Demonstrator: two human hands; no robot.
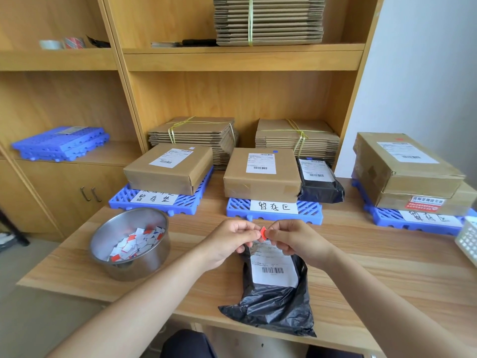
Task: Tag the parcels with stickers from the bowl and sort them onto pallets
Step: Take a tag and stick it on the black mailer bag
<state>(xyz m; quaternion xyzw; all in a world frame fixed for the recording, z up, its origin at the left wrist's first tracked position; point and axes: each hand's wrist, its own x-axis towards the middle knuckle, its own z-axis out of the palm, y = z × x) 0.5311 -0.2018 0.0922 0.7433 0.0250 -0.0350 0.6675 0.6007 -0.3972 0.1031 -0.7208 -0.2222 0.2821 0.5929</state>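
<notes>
Here, both hands meet at center: the left hand (229, 239) and right hand (296, 241) each pinch a small red sticker (262, 233) between fingertips, just above the top of a black bag (276, 293) lying on the table (374, 267). The bowl (144, 264) of stickers sits at 9 o'clock from the hands. Blue pallets carry boxes (260, 171): left pallet (121, 201) at 11 o'clock, middle pallet (237, 206) at 12, right pallet (387, 218) at 2. The middle pallet also bears a second bag (320, 187).

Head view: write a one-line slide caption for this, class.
Left hand and right hand pinch a red sticker over a black poly mailer on the wooden table, steel sticker bowl alongside.
</notes>
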